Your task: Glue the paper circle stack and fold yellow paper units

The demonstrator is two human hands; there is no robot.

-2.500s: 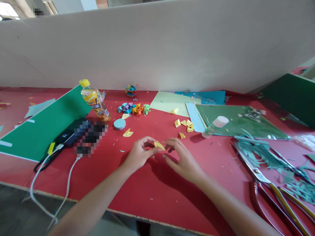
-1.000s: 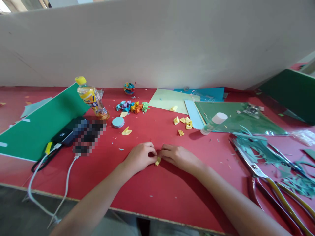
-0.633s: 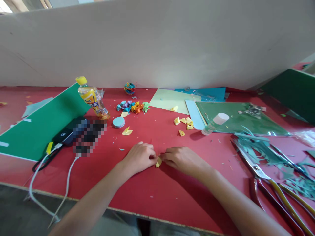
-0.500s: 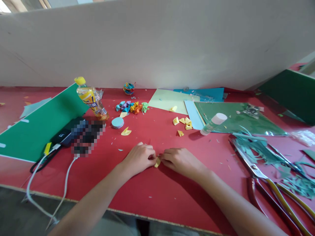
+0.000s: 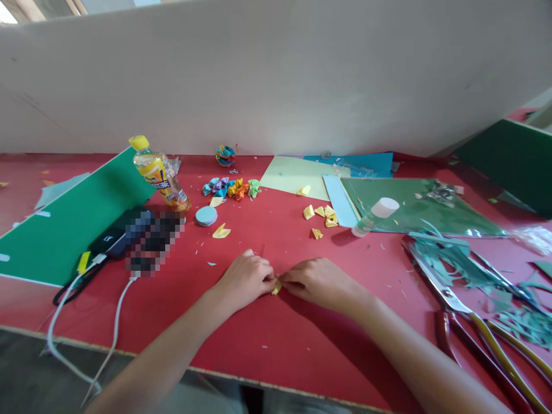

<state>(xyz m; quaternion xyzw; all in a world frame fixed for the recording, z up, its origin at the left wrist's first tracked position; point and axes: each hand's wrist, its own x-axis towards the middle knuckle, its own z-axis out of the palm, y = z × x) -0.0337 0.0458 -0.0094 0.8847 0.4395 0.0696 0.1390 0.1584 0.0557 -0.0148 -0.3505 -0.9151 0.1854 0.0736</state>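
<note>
The scene is viewed by one camera worn on the head, faced forward and tilted down; the counter [image 5: 241,345] is seen from above and from its near side, and its front edge is shown low in the frame; the forearms [image 5: 172,351] are cut off by the bottom edge, while the left hand [image 5: 248,276] and right hand [image 5: 317,277] are framed close by, just below the middle; the partition [image 5: 276,75] is taken in across the top, farther off; the scissors [image 5: 448,294] are cropped at lower right.
</note>
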